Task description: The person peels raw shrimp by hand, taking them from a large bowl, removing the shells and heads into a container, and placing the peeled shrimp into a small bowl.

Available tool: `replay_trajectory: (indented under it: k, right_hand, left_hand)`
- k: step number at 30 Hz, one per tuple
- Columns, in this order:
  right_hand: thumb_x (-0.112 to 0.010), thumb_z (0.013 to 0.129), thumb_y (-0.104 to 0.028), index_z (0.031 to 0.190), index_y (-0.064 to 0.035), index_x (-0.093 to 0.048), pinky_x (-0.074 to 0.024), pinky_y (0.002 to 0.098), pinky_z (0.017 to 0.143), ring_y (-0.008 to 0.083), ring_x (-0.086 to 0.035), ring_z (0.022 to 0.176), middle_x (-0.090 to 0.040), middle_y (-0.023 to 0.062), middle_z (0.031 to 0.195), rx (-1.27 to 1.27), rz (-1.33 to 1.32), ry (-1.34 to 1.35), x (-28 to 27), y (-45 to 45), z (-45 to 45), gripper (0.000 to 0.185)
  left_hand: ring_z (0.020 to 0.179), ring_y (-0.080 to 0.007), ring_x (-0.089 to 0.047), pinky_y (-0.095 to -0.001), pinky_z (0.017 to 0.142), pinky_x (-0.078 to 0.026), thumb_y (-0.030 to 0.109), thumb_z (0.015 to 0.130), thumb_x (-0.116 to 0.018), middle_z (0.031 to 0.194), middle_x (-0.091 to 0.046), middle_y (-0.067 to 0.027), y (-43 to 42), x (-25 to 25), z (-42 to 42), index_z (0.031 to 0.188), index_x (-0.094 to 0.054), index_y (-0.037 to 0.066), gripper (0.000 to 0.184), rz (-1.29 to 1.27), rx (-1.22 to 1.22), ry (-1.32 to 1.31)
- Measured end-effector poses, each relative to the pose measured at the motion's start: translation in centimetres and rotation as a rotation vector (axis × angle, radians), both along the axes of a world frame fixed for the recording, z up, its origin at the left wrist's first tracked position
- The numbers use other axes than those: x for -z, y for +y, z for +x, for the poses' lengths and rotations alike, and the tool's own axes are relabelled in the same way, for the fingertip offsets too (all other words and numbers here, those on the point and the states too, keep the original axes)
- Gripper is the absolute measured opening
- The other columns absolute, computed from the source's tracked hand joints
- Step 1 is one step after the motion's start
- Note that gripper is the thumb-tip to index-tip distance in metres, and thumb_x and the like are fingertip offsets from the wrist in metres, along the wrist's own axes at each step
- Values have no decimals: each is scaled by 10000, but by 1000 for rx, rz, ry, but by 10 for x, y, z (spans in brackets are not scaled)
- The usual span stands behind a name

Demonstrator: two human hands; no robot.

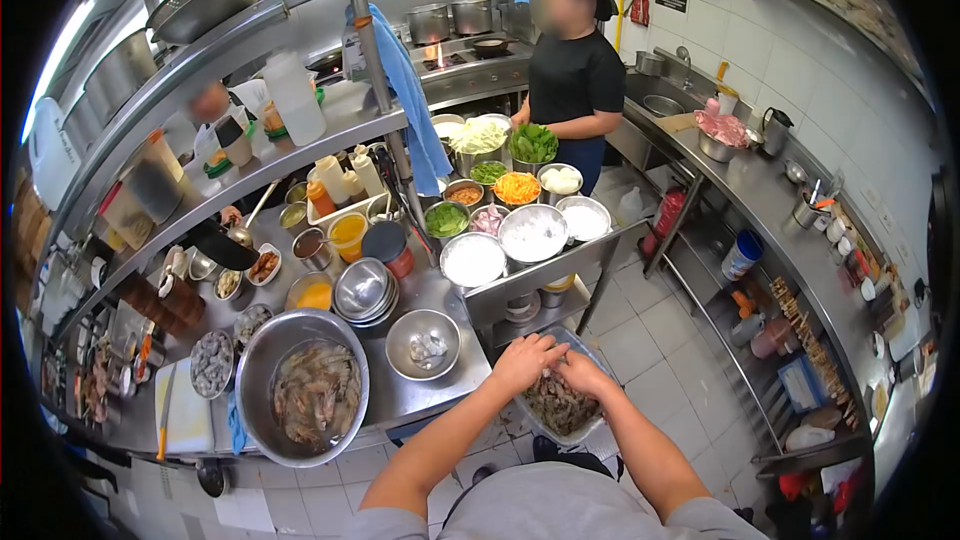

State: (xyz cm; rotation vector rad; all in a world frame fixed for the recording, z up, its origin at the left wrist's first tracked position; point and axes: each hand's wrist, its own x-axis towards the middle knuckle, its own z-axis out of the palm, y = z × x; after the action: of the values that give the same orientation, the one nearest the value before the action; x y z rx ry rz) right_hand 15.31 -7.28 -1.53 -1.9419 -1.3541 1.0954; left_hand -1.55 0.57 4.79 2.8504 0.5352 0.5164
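Both of my hands are close together above a tub point(591, 342) of greyish-brown shrimp shells point(560, 410), low in front of my body. My left hand point(528, 360) has its fingers bent towards the right one. My right hand point(582, 376) is beside it with curled fingers; whatever lies between them is too small to make out. To the left on the steel table stands a large steel bowl point(250, 380) of whole shrimp in liquid point(318, 390). A smaller steel bowl point(410, 332) between it and my hands contains a few pale peeled shrimp point(428, 348).
A person in black point(575, 70) stands behind containers of vegetables point(518, 188). Another person point(210, 105) is partly hidden behind the shelf. A cutting board point(185, 408) with a knife point(165, 415) lies far left. A steel counter point(740, 180) runs along the right.
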Motion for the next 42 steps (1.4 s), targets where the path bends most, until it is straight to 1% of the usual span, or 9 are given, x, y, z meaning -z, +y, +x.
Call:
replay_trajectory:
  k: [2,8,14,17,23,33,35,38,42]
  right_hand:
    - [-582,951,-289,1078,60,-562,-503,417,782,329,-663,904,-675,222,971,-3,38,79,-21,-2,0,372]
    - [-578,948,-273,1056,-24,-614,-497,444,779,359,-650,914,-676,202,962,-53,260,-60,-36,1,5,274]
    - [-600,938,-311,1002,-40,-613,-490,437,749,375,-637,861,-669,183,916,-98,380,-31,-29,10,11,279]
    - [-594,930,-380,992,-29,-611,-491,455,774,400,-632,887,-670,207,946,-151,250,-110,-52,14,7,358]
    - [-503,901,-365,1062,-7,-595,-492,483,840,405,-631,976,-669,231,988,-81,155,-260,-31,20,-9,402]
    - [-455,904,-288,1008,-34,-593,-476,533,792,436,-617,926,-664,234,963,-32,249,-333,-35,28,-3,307]
    - [-463,898,-259,998,-38,-585,-479,511,784,426,-619,907,-657,230,953,-50,266,-321,-30,28,6,272]
    - [-466,896,-215,1010,-42,-584,-489,466,778,395,-630,881,-653,216,939,-65,313,-159,-33,28,15,238]
    - [-460,910,-191,988,-21,-584,-491,416,751,344,-623,819,-647,189,894,-17,294,80,-31,33,26,224]
  left_hand:
    - [996,-281,-620,-393,823,-511,79,785,-622,1181,-621,-76,0,7,2,1245,-636,164,469,-22,-20,-53]
    - [972,-349,-637,-389,848,-515,68,857,-575,1121,-665,-149,-3,41,17,1300,-601,132,449,-414,-195,-403]
    - [617,-57,-426,-217,564,-386,143,941,-590,833,-607,76,-2,30,14,1264,-636,128,326,-1362,-316,-350]
    - [889,-191,-649,-318,794,-502,170,924,-593,1047,-694,-124,4,49,11,1331,-560,50,425,-1222,-327,-306]
    - [1070,-440,-592,-475,895,-487,72,855,-540,1156,-623,-270,-10,45,20,1306,-525,35,453,-587,-338,-240]
    - [1058,-456,-588,-491,878,-491,122,922,-545,1112,-623,-295,5,18,14,1340,-501,47,427,-782,-281,-229]
    - [964,-362,-672,-403,794,-531,115,943,-544,1090,-680,-211,7,17,9,1372,-484,60,437,-736,-219,-266]
    - [717,-36,-538,-195,613,-438,89,973,-524,991,-671,30,11,-11,3,1450,-422,120,489,-1317,-68,-210]
    - [710,-46,-524,-191,632,-418,150,968,-573,1033,-676,-6,17,-11,-5,1531,-283,169,634,-1670,109,-276]
